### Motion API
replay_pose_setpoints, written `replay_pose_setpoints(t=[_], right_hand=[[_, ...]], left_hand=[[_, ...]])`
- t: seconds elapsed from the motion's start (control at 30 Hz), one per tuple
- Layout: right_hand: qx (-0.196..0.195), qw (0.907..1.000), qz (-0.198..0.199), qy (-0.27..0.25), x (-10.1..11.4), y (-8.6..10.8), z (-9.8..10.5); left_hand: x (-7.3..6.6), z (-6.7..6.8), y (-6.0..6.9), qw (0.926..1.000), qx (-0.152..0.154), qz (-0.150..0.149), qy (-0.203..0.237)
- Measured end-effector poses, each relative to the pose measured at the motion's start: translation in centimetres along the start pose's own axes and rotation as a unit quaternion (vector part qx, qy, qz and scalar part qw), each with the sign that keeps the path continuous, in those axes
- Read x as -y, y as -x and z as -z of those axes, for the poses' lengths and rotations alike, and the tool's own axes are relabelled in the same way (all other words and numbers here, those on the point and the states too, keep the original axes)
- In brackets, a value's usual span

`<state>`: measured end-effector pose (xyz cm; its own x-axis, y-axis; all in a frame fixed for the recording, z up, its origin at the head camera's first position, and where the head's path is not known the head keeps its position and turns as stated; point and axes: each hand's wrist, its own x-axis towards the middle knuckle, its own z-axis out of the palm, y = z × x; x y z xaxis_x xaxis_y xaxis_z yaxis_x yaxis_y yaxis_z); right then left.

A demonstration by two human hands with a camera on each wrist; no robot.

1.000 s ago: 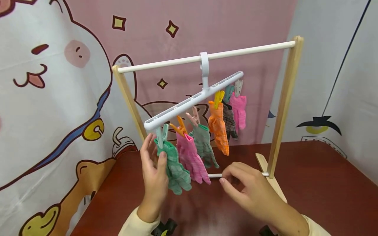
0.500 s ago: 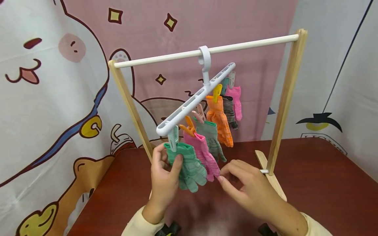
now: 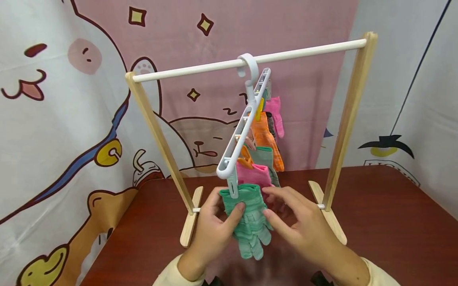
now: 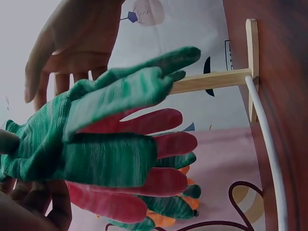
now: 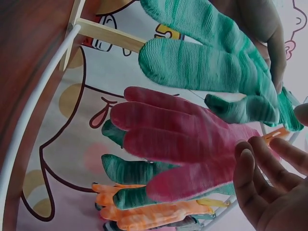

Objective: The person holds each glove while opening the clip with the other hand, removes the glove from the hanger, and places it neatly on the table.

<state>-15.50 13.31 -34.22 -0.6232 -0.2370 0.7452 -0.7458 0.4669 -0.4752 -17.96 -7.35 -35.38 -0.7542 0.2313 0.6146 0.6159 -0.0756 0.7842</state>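
My left hand (image 3: 214, 226) holds a small green knitted glove (image 3: 250, 222) near its cuff, thumb on the front. A pale clothespin (image 3: 233, 186) clips that cuff to the near end of a white hanger (image 3: 243, 127). At the glove's right side is my right hand (image 3: 304, 222), fingers loosely bent and gripping nothing. Behind hangs a pink glove (image 5: 173, 125) under an orange clothespin (image 3: 245, 157), its cuff near my right fingertips in the right wrist view. Farther back are a grey-green glove (image 3: 264, 155), an orange glove (image 3: 264, 131) and another pink glove (image 3: 274, 109).
The hanger hooks over the white top rod (image 3: 307, 51) of a rack with wooden uprights (image 3: 348, 123). Its wooden feet (image 3: 191, 218) stand on a dark red table (image 3: 386, 222). A cartoon-printed cloth (image 3: 200, 95) covers the wall behind.
The hanger has turned on the rod, its near end swinging right and toward me. My left hand has moved right with the green glove, which now reaches my right hand.
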Motion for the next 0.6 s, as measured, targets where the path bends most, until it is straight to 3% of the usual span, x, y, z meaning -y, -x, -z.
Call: replay_pose_setpoints(t=[0.23,0.47,0.6], right_hand=[[-0.002,0.9999,0.006,-0.01,0.0,0.1,-0.3],[-0.032,0.9987,0.01,-0.037,0.1,0.0,-0.6],[-0.045,0.9977,0.024,-0.044,0.0,-0.1,-0.6]], left_hand=[[0.2,-0.9,0.4,0.9994,0.028,-0.017,-0.009],[0.4,-1.3,0.3,0.9961,0.054,-0.058,-0.039],[0.0,-1.2,0.0,0.9957,0.048,-0.052,-0.06]])
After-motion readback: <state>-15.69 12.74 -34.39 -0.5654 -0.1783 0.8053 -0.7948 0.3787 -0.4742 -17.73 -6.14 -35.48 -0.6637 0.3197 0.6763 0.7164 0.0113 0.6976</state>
